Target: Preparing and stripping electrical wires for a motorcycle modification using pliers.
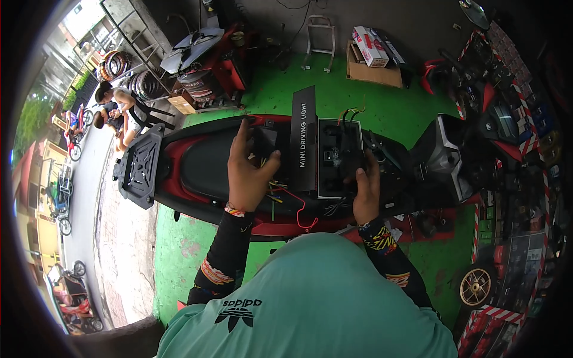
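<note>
My left hand (249, 179) is over the seat, its thumb and fingers wrapped round a small black driving light (262, 142). Thin coloured wires hang below it, and one red wire (300, 209) loops down the seat's side. A black box lid (303, 140) stands just right of this hand. Beside the lid lies the open white-edged box (320, 173) with a black insert and dark parts in it. My right hand (366, 194) is at the box's right side, fingers curled on a dark piece (353, 166) whose shape is hard to make out. All this rests on the motorcycle seat (203, 158).
The red and black motorcycle spans my front, with a rear rack (143, 167) at left. A tyre machine (203, 83), a cardboard box (373, 71) and a metal stand (319, 42) are farther off. Shelves of goods line the right. Two people (122, 110) sit by the street at left.
</note>
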{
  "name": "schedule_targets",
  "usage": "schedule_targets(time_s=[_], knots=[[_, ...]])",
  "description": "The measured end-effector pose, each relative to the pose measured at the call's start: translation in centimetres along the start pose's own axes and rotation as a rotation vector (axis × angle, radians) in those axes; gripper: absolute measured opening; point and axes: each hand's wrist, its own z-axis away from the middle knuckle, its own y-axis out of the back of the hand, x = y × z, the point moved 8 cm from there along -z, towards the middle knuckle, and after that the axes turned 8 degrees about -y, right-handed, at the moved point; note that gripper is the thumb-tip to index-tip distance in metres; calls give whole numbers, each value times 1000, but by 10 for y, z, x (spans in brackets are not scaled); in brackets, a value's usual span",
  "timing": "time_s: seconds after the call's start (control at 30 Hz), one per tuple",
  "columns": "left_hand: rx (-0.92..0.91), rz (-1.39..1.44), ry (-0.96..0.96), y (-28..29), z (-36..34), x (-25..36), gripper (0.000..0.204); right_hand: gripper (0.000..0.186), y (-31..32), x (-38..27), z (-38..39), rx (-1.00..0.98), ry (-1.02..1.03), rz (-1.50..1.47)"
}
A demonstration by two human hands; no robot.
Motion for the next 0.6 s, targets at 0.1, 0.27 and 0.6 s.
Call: schedule_targets(time_s=[0.1,0.27,0.6], knots=[[6,377,67,19,5,20,81,61,1,-13,0,26,74,-38],[-159,582,149,27,21,35,81,60,8,-13,3,-62,15,-74],[-524,357,168,-5,44,42,91,59,-10,-18,13,-228,80,-55]])
